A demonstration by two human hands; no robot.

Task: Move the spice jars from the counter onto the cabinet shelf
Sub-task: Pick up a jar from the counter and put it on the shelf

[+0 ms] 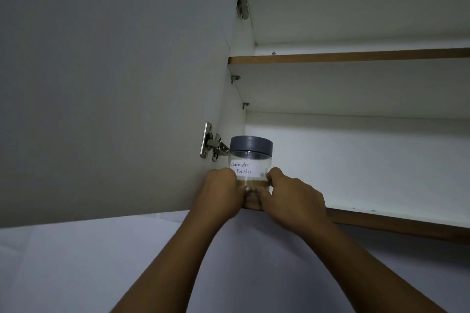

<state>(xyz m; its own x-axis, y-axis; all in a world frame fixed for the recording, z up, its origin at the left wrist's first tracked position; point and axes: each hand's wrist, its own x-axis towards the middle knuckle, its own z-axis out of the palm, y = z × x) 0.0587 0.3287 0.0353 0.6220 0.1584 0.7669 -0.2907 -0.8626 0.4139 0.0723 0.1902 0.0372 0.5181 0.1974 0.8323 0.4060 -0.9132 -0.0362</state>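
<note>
A clear spice jar (250,160) with a grey lid and a handwritten label reading coriander powder stands at the front left corner of the lowest cabinet shelf (396,221). Brown powder fills its bottom part. My left hand (220,192) wraps the jar's left side and my right hand (292,195) wraps its right side, fingers meeting at its base. The jar is upright; its underside is hidden by my fingers, so I cannot tell whether it rests on the shelf.
The open cabinet door (106,84) stands at the left, with a metal hinge (212,145) right next to the jar. A second shelf (356,57) runs above. The white inner wall and back panel bound the compartment.
</note>
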